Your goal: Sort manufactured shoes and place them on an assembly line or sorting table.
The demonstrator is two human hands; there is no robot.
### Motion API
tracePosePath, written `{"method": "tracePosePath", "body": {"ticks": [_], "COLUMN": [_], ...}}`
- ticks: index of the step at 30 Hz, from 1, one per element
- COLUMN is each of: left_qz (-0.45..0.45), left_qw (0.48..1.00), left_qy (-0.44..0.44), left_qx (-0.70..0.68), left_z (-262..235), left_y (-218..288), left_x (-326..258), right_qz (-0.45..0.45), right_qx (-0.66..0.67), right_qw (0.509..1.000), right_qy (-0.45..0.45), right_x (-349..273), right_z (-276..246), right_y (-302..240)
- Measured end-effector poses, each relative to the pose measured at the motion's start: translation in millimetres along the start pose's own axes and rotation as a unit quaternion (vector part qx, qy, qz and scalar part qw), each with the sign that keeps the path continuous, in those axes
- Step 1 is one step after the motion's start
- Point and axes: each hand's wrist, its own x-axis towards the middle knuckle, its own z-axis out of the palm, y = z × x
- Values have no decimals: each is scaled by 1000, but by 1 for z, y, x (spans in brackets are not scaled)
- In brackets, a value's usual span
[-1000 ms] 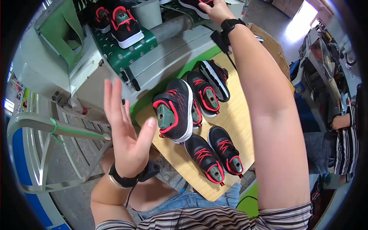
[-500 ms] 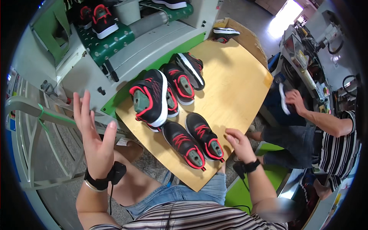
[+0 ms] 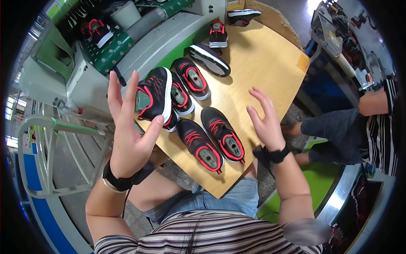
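My left hand [image 3: 133, 135] is raised with fingers spread, holding nothing. It is nearest to a black sneaker [image 3: 160, 91] with red trim and a white sole, which leans on its side against others at the table's left edge. Whether the thumb touches that sneaker I cannot tell. My right hand [image 3: 269, 125] hovers over the table's right edge, fingers apart and nothing in them. Between my hands a matching pair lies upright, heels toward me: a left sneaker [image 3: 193, 137] and a right sneaker [image 3: 220, 122]. Green-grey forms fill their openings.
Farther along the wooden table [image 3: 262, 63] are an upright sneaker [image 3: 194, 78], one tipped on its side [image 3: 209, 59] and more at the far end. A green conveyor roller [image 3: 108, 51] holds another sneaker. A metal rail [image 3: 78, 127] stands left; a co-worker [image 3: 338, 131] stands right.
My left hand has moved right, closer to the leaning sneaker. My right hand has risen and reached forward, away from the front pair. The view has shifted; the co-worker's hand has left it.
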Motion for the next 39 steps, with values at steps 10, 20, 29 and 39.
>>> {"method": "tracePosePath", "body": {"ticks": [10,20,29,39], "left_qz": [-28,-29,-14,30], "left_qw": [997,997,998,998], "left_qy": [-39,-56,-53,-51], "left_qx": [54,35,-19,9], "left_z": [-1,1,24,29], "left_y": [-9,-35,-25,-10], "left_x": [-6,-8,18,-5], "right_qz": [88,258,189,81], "right_qx": [25,374,226,7], "right_qw": [986,891,948,976], "right_qy": [141,15,-117,-203], "right_x": [240,209,-54,127], "right_z": [111,70,-24,12], "right_y": [48,135,48,34]}}
